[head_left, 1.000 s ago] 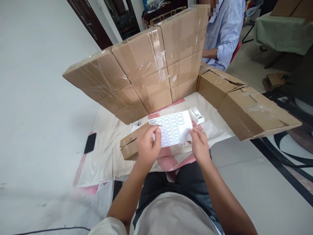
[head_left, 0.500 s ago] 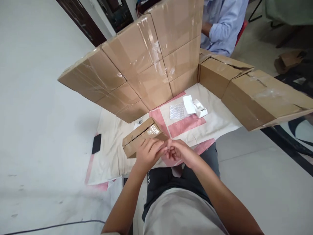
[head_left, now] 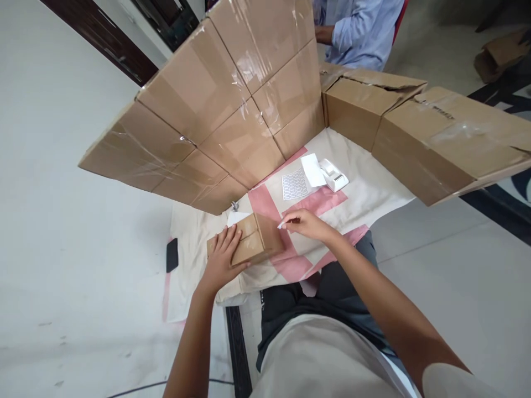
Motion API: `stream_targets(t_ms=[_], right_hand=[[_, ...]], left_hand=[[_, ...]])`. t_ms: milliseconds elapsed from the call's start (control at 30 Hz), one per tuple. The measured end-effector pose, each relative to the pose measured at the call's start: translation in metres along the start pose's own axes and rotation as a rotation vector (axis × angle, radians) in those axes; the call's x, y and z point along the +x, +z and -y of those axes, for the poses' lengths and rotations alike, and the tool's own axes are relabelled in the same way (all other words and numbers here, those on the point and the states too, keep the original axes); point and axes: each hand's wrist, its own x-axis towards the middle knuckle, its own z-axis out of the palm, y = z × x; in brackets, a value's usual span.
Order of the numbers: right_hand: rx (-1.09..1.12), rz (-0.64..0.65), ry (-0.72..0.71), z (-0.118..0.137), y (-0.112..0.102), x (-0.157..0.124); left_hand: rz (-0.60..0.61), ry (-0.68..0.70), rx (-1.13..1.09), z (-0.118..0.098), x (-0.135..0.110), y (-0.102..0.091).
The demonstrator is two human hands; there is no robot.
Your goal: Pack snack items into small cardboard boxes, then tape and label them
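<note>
A small closed cardboard box [head_left: 249,243] with clear tape along it lies on the cloth-covered table in front of me. My left hand [head_left: 223,257] rests flat on the box's left part, fingers spread over the top and thumb along the near side. Just off the box's right end, my right hand [head_left: 305,224] is closed in a pinch on a small white sticker [head_left: 281,225]. Beyond it lie a sheet of blue-outlined labels [head_left: 295,184], a folded white paper [head_left: 313,170] and a white dispenser-like object [head_left: 334,176].
A tall wall of taped cardboard boxes [head_left: 224,110] stands along the far side; more boxes [head_left: 431,138] line the right. A black phone [head_left: 171,255] lies at the left. A small metallic item [head_left: 235,206] sits behind the box. Another person's blue sleeve [head_left: 359,33] shows beyond.
My hands have parted: the left moved left onto the box, the right stays pinched near the box's right end. The box has turned slightly and its taped top now faces me.
</note>
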Motion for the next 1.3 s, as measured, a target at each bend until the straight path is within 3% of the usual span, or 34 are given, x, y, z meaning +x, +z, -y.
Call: stream_targets(t_ms=[167, 300, 467, 667, 900, 1000, 1167, 1233, 1300], right_hand=[[0.046, 0.248, 0.009, -0.019, 0.015, 0.007], [0.022, 0.282, -0.018, -0.028, 0.02, 0.014], [-0.085, 0.23, -0.04, -0.03, 0.024, 0.021], [-0.244, 0.232, 0.085, -0.008, 0.024, 0.019], [-0.742, 0.131, 0.226, 0.005, 0.021, 0.032], [-0.719, 0.051, 0.213, -0.008, 0.021, 0.037], [-0.597, -0.242, 0.197, -0.02, 0.019, 0.022], [-0.531, -0.188, 0.118, -0.013, 0.025, 0.009], [-0.442, -0.016, -0.061, -0.003, 0.037, -0.002]], left_hand=[[0.009, 0.099, 0.04, 0.013, -0.007, -0.002], [-0.002, 0.109, 0.046, 0.012, -0.004, -0.003], [-0.053, 0.145, 0.068, 0.011, -0.006, -0.002], [-0.082, 0.164, 0.078, 0.01, -0.005, -0.001], [-0.115, 0.188, 0.097, 0.011, -0.004, 0.004], [-0.123, 0.193, 0.126, 0.012, -0.003, 0.006], [-0.174, 0.206, 0.141, 0.015, -0.002, 0.011], [-0.195, 0.217, 0.134, 0.019, -0.002, 0.014], [-0.23, 0.231, 0.117, 0.026, -0.002, 0.018]])
